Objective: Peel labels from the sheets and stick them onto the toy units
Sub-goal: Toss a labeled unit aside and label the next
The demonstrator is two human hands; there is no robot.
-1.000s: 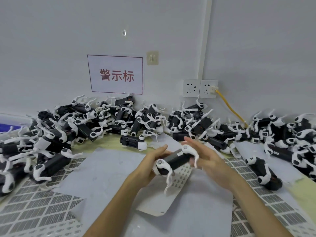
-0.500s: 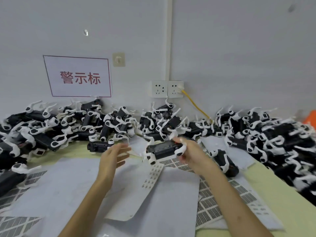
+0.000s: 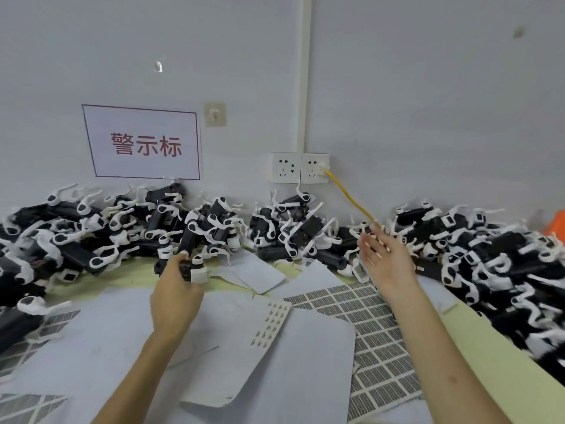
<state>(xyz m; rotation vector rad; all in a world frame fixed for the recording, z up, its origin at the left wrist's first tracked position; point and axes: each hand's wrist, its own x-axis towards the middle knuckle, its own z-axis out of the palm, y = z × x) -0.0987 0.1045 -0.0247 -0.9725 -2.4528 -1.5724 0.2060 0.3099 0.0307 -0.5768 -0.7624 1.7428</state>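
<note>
1. Left hand (image 3: 175,296): the fingers are curled round one black-and-white toy unit (image 3: 193,269) at the foot of the left pile (image 3: 91,237). The fingers hide the unit's middle. Whether it rests on the bench (image 3: 489,359) cannot be told.
2. Right hand (image 3: 386,258): the fingers are spread and relaxed and hold nothing. The hand is raised in front of the centre pile (image 3: 293,234), and its fingertips are motion-blurred.
3. Label sheet (image 3: 272,319): it lies between the forearms with a few labels near its far edge. The print is too small to read.
4. Gridded sheets (image 3: 351,304): these lie to the right, partly covered by the right forearm and by blank backing sheets (image 3: 101,325).
5. Right pile (image 3: 489,255): it is cut off by the frame edge, as is an orange object (image 3: 558,223).
6. Yellow cable (image 3: 348,194): it runs from the wall socket (image 3: 315,168) down to the toys just behind the right hand.
</note>
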